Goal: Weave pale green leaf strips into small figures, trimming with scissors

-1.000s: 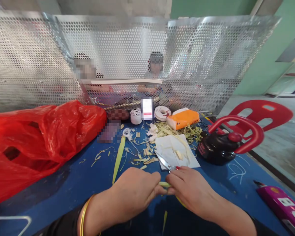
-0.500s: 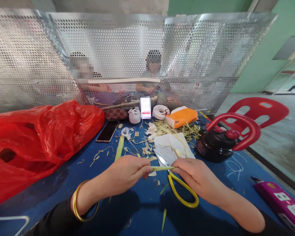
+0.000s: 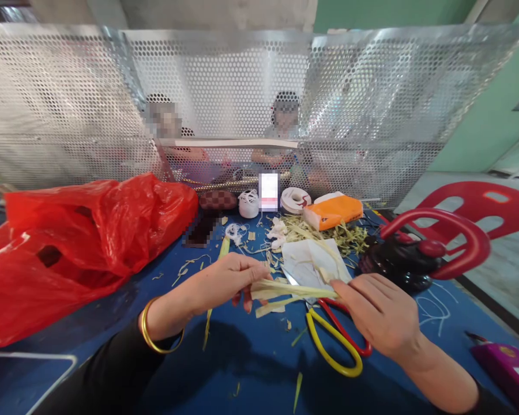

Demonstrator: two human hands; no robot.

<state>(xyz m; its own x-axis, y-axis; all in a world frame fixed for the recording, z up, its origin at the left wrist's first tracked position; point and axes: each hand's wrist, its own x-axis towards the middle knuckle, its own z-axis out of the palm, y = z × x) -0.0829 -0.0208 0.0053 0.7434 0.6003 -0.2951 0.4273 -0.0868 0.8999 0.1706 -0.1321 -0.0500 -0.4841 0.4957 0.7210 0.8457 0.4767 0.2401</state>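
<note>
Between my two hands stretches a bundle of pale yellow-green corn husk strips (image 3: 298, 291). My left hand (image 3: 225, 282), with a gold bangle at the wrist, grips the wider end between thumb and fingers. My right hand (image 3: 378, 308) pinches the narrow end. Just below the strips lie scissors (image 3: 335, 346) with one yellow and one red handle. Their blades point away over a white paper sheet (image 3: 305, 259), and the right fingers cover part of the red handle. Another green husk piece (image 3: 225, 248) lies beyond my left hand.
Husk scraps litter the blue table (image 3: 199, 369). A red plastic bag (image 3: 90, 230) fills the left side. At the back stand a white string ball (image 3: 248, 204), a ribbon spool (image 3: 296, 200) and an orange tissue pack (image 3: 335, 211). A black kettle (image 3: 398, 265) stands right, before a perforated metal screen (image 3: 225, 86).
My hands have moved apart, the right one rightward, and the husk now shows as a wider, several-strand bundle. The red scissor handle has come into sight. The view has shifted left.
</note>
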